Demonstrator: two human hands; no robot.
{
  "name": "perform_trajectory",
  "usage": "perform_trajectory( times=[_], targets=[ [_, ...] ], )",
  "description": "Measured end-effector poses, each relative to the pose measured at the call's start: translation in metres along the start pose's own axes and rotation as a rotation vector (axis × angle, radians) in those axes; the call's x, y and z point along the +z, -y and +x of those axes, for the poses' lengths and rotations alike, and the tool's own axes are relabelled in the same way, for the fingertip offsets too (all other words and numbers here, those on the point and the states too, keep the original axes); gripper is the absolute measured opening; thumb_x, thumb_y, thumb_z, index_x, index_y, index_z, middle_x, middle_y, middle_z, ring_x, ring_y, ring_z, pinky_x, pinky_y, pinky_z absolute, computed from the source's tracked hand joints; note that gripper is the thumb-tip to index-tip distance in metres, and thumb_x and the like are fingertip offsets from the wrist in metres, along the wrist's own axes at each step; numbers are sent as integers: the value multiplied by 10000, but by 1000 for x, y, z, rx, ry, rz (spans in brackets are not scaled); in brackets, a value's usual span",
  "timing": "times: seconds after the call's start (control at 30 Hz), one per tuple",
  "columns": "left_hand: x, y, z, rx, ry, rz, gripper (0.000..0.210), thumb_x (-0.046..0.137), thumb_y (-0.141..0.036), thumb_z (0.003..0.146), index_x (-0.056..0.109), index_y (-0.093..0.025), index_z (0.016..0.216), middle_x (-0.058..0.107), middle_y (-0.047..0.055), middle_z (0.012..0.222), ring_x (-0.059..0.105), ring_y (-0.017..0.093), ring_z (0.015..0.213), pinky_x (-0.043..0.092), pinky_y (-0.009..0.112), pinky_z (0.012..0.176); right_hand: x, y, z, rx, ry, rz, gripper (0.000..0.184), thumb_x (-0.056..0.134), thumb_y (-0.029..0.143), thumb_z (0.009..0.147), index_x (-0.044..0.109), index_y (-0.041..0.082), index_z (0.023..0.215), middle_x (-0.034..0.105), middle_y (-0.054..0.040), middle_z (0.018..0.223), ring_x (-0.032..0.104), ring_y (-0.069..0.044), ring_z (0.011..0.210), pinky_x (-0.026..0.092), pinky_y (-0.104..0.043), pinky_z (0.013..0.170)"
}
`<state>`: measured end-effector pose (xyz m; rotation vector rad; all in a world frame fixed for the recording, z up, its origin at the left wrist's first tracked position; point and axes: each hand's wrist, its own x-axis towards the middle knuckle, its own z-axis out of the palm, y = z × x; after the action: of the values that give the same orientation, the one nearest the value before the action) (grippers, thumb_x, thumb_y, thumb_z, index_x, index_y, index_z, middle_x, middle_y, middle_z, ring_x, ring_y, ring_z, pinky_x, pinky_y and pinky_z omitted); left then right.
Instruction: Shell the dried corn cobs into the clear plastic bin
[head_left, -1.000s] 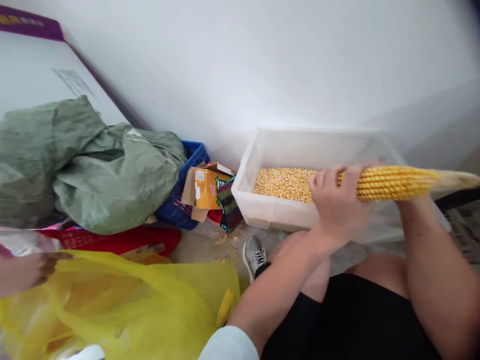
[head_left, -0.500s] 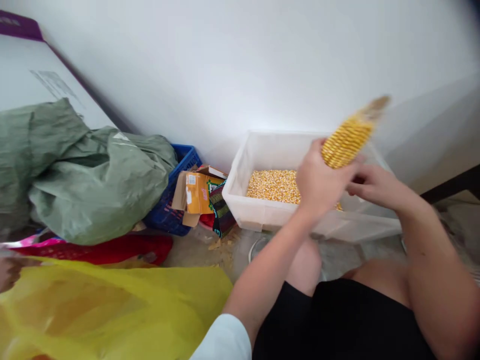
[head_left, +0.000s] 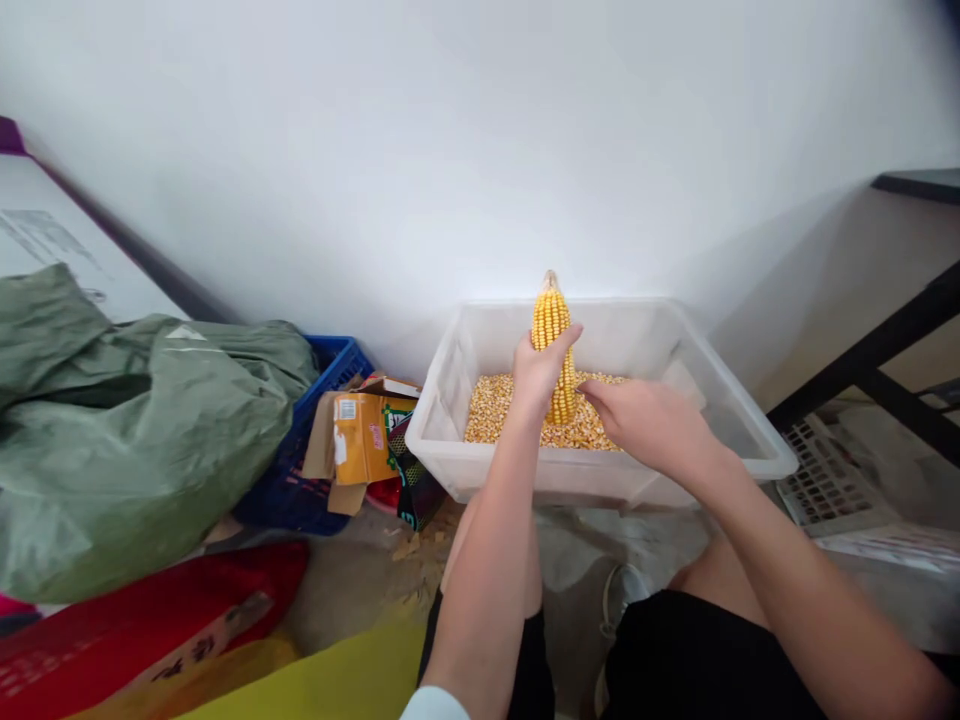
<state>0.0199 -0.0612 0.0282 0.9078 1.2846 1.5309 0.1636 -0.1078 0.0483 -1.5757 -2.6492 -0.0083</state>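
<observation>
An ear of corn [head_left: 551, 330] with full yellow kernels stands nearly upright over a translucent white plastic bin [head_left: 675, 462]. My left hand [head_left: 538, 368] is wrapped around its middle, thumb across the front. Close to the ear's lower right side is my right hand [head_left: 649, 420], its fingers curled and pressed together at the tips. Whether these fingertips touch the kernels or pinch anything is too small to tell. Loose corn kernels [head_left: 491, 405] cover the bottom of the bin beneath both hands.
Left of the bin are an orange cardboard box [head_left: 364, 440], a blue crate [head_left: 300, 490] and a grey-green sack [head_left: 150, 420]. Red bag [head_left: 165, 600] and yellow bag [head_left: 337, 680] lie at lower left. A black metal frame [head_left: 862, 350] and white basket [head_left: 829, 475] are at right.
The ear of corn has moved left and down in view, from tilted to nearly upright. My right hand has come to its lower side. The view has shifted, showing more on the right.
</observation>
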Motion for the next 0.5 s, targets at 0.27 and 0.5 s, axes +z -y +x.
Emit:
perform_trajectory(
  times=[0.27,0.5],
  targets=[
    [-12,9,-5,43,40,74,449,810,-441,579,638,-165,889,644,48,780,595,180,734,454,289,670,-6,23,5,-34,83,-81,268,408,157,869,673,196,870,681,-84,778,633,-220,690,344,-288,580],
    [-21,7,7,-87,55,-166,480,784,-502,588,588,-159,860,588,18,624,549,132,512,437,257,485,-14,26,12,-75,77,-42,266,398,186,892,663,190,876,675,-80,761,616,-196,659,338,-272,595]
  ],
)
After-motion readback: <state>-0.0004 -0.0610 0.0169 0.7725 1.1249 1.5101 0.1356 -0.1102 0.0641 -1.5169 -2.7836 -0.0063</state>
